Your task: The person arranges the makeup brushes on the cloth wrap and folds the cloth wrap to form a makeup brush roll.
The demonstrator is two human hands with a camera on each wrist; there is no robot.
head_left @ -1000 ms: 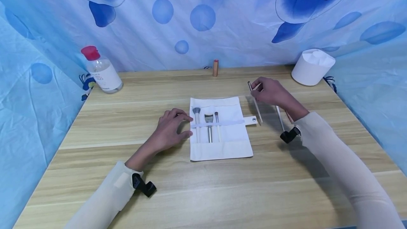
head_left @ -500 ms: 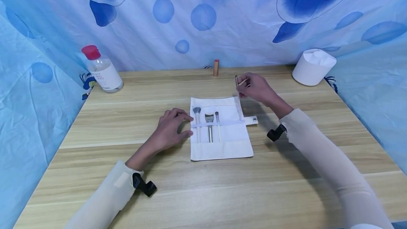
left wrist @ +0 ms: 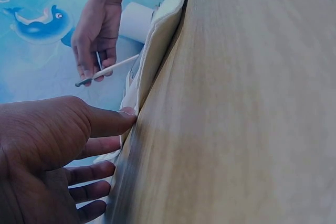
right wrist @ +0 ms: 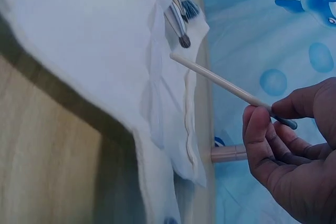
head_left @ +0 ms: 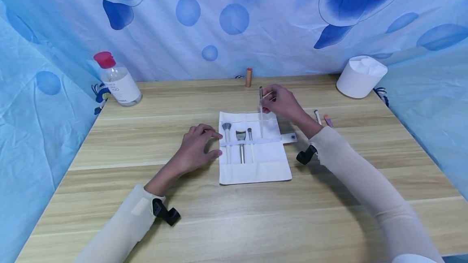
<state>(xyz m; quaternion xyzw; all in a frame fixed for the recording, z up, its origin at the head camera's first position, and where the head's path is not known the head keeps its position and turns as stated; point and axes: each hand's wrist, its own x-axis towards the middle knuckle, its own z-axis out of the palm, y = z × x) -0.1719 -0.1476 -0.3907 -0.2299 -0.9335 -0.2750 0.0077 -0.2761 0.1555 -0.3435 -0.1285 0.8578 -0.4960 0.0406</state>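
A white brush roll (head_left: 256, 173) lies unfolded on the table, with an elastic band across it and a snap strap at its right. Under the band sit a fluffy makeup brush (head_left: 227, 133), a wide flat brush (head_left: 241, 145) and a small brush (head_left: 250, 137). My right hand (head_left: 279, 100) pinches a thin makeup brush (right wrist: 220, 82) near its dark head, between thumb and fingers. Its pale handle end points down over the roll, just above the band. My left hand (head_left: 195, 149) rests at the roll's left edge, thumb and fingertips touching it, fingers relaxed.
Two more brushes, one pale (head_left: 317, 116) and one with an orange-and-purple tip (head_left: 328, 120), lie partly behind the right forearm. A red-capped bottle (head_left: 122, 86) stands back left, a small copper tube (head_left: 248, 78) back centre, a white paper roll (head_left: 360, 78) back right.
My right hand has carried the thin makeup brush leftward, from right of the brush roll to above it, and the brush now stands more upright. The left hand has stayed in place.
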